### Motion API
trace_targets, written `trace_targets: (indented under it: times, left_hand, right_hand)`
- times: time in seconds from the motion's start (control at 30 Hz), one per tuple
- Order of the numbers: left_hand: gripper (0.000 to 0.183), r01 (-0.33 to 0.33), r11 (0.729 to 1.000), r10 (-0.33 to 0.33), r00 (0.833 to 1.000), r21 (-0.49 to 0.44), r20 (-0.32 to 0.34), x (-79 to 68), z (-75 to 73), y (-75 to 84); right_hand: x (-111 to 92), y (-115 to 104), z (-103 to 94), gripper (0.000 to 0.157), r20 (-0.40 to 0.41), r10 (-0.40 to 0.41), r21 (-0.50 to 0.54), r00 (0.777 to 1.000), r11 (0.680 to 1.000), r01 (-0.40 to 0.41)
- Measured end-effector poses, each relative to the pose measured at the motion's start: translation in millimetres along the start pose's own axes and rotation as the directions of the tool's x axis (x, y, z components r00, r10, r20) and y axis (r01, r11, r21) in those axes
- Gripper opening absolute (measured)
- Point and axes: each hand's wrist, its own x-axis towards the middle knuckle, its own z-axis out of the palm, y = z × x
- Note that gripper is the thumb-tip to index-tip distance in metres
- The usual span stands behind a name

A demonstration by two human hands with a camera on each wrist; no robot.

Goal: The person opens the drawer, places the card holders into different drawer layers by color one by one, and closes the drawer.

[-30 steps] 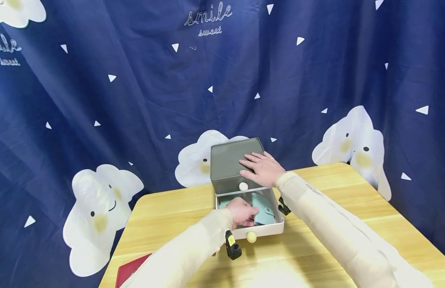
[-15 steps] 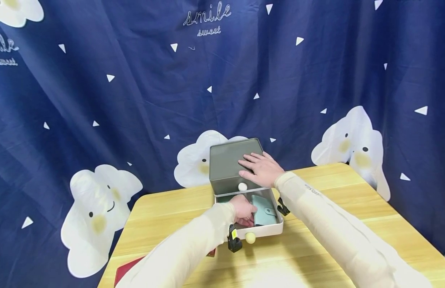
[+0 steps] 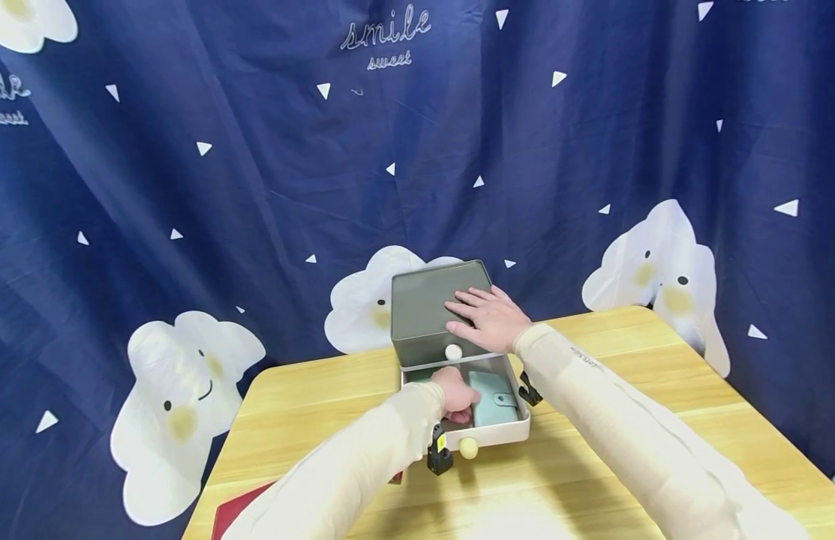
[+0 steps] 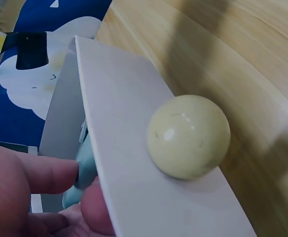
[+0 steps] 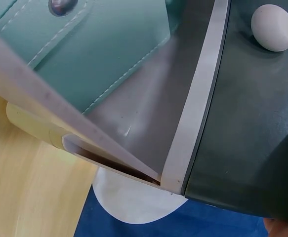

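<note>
A teal wallet with a snap strap lies in the right part of the pulled-out white drawer. Down inside that drawer, my left hand pinches the wallet's left edge; in the left wrist view the thumb presses on the teal edge, with fingers on the other side, partly hidden by the drawer front. My right hand rests flat, fingers spread, on top of the dark grey box. In the right wrist view the wallet shows its stitched corner above the drawer floor.
A round yellow knob sticks out of the drawer front, and a white knob sits on the grey section above. Another green item is in the drawer's back left. A red flat thing lies at the wooden table's front left.
My left hand has shifted slightly right within the drawer, against the wallet, which now lies a little lower and turned. My right hand stays on the box top.
</note>
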Motion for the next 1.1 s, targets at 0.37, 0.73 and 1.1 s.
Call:
trace_targets:
  times: [0.37,0.73,1.1]
  left_hand:
    - [0.019,-0.029,0.990,0.029,1.000,0.141,0.003,0.5,2.2,-7.7]
    - [0.027,-0.036,0.978,0.035,0.999,0.203,0.011,-2.2,-0.6,-7.8]
    - [0.022,-0.149,0.989,0.150,0.986,-0.023,0.075,-19.9,-21.9,0.9]
  right_hand:
    - [-0.4,-2.7,-4.3,0.066,0.016,0.011,-0.005,1.000,1.000,-0.011]
    - [0.0,-3.6,-3.3,0.067,0.006,0.001,-0.012,1.000,1.000,-0.001]
    - [-1.9,-4.8,-6.7,0.069,0.023,0.013,-0.008,1.000,1.000,-0.013]
